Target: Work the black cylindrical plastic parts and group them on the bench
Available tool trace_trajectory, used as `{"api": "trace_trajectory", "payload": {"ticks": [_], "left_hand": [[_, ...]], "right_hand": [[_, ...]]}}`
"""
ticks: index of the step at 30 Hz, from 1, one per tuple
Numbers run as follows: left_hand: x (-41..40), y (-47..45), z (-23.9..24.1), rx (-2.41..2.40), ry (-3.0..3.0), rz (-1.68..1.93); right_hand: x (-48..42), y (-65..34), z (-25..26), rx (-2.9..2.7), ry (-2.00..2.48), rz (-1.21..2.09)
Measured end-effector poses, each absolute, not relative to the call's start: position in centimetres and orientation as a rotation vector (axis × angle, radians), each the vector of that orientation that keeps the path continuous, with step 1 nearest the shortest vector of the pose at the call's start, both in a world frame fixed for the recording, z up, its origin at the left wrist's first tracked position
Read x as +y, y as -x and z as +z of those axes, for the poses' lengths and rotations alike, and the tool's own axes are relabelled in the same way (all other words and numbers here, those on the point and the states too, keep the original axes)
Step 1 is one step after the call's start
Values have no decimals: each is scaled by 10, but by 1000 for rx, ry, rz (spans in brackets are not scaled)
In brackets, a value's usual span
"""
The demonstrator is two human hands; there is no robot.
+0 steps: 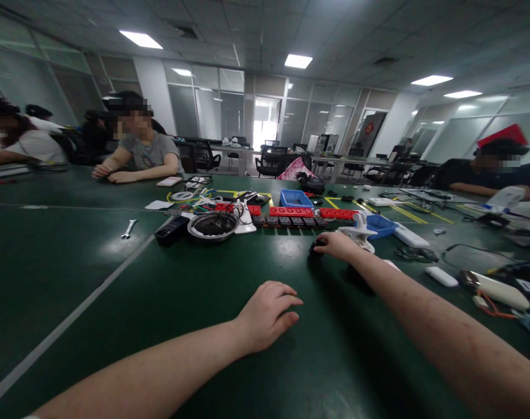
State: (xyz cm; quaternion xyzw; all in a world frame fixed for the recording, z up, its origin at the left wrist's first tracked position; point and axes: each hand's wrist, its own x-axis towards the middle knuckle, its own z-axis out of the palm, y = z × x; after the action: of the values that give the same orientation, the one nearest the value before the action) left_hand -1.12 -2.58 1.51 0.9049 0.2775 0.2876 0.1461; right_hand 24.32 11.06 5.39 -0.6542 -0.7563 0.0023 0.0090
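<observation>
My left hand [269,314] rests on the green table [116,326] near the middle, fingers loosely curled, with nothing in it. My right hand [337,244] reaches farther out and closes on a small black object [315,249] on the table. Just beyond that hand stands a white clip-like stand [359,228]. A row of red and black power strips [299,216] lies behind it. A round metal bowl [212,225] with wires in it sits to the left.
A wrench [128,228] and a black box [171,230] lie at the left. Blue bins [295,199], white devices [441,276] and cables crowd the right side. Other people sit at the far left, the back left [142,154] and the right [487,171].
</observation>
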Motion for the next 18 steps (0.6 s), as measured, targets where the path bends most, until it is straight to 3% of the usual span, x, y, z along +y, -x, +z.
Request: {"api": "trace_trajectory", "payload": {"ticks": [3,6,13,18], "left_hand": [[-25,18,26,617,-2573,1251],[-25,28,43,522,-2555,1405],[-24,38,76,832,-2540,1139],[-16,37,73,1049,-2593,915]], "right_hand": [[94,-190,54,-2495,1771,116],[55,-147,56,-2648,1427,248],[-26,-140,71,-2628,970,528],[-22,-160,74,-2061,1096,322]]}}
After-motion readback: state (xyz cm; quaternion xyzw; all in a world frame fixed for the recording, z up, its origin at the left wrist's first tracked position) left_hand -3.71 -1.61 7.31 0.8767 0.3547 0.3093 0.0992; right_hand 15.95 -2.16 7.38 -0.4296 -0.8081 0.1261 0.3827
